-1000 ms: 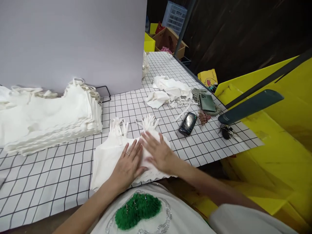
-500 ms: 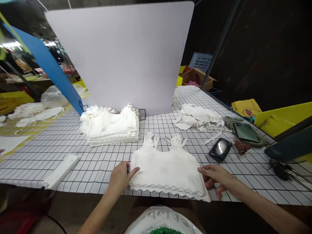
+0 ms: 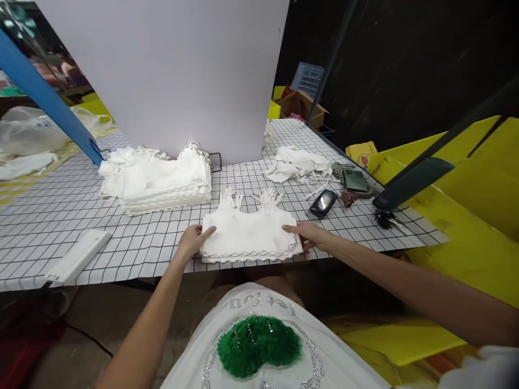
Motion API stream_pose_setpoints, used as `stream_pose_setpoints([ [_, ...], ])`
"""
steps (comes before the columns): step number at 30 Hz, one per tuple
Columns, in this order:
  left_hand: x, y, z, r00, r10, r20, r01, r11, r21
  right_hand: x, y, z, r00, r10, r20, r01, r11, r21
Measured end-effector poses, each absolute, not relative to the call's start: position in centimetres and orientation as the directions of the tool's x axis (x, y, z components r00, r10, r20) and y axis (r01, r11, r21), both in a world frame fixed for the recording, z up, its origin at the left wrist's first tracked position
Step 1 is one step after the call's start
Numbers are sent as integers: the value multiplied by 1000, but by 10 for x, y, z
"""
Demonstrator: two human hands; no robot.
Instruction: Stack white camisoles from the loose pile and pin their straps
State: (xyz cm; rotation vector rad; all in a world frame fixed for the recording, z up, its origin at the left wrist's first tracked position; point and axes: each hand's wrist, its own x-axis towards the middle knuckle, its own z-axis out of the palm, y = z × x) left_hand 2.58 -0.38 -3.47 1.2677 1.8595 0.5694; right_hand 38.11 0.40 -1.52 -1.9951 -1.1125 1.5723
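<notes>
A small stack of white strappy camisole tops [image 3: 249,232] lies flat at the table's front edge, straps pointing away from me and scalloped hems toward me. My left hand [image 3: 193,239] grips the stack's left side, thumb on top and fingers hidden beside or under the cloth. On the opposite side my right hand [image 3: 306,235] holds the edge the same way, its thumb pressing on the top layer. Further back to the left rests a taller pile of similar white tops [image 3: 162,181].
A large white board [image 3: 170,81] stands behind the pile, a blue panel [image 3: 48,97] left of it. Loose white cloth pieces [image 3: 300,163], a black wrapped packet [image 3: 323,203], a phone [image 3: 356,180] and keys [image 3: 387,219] lie right. A white bar [image 3: 79,256] sits front left.
The camera view has tilted down and turned right. My right hand has closed on the stack's edge, and the bottom layer's jutting right corner now lines up with the rest.
</notes>
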Motion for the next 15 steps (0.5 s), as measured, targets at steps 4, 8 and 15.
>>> stream_pose_setpoints([
  [4, 30, 2, -29, -133, 910, -393, 519, 402, 754, 375, 6, -15, 107, 784, -612, 337, -608, -719],
  [8, 43, 2, -25, -122, 902, -415, 395, 428, 813, 372, 10, -21, 118, 769, -629, 245, -636, -732],
  [15, 49, -1, -11, -118, 840, -530, 101, 541, 835, 373, 10, 1, -26, 778, -628, 97, -623, -776],
])
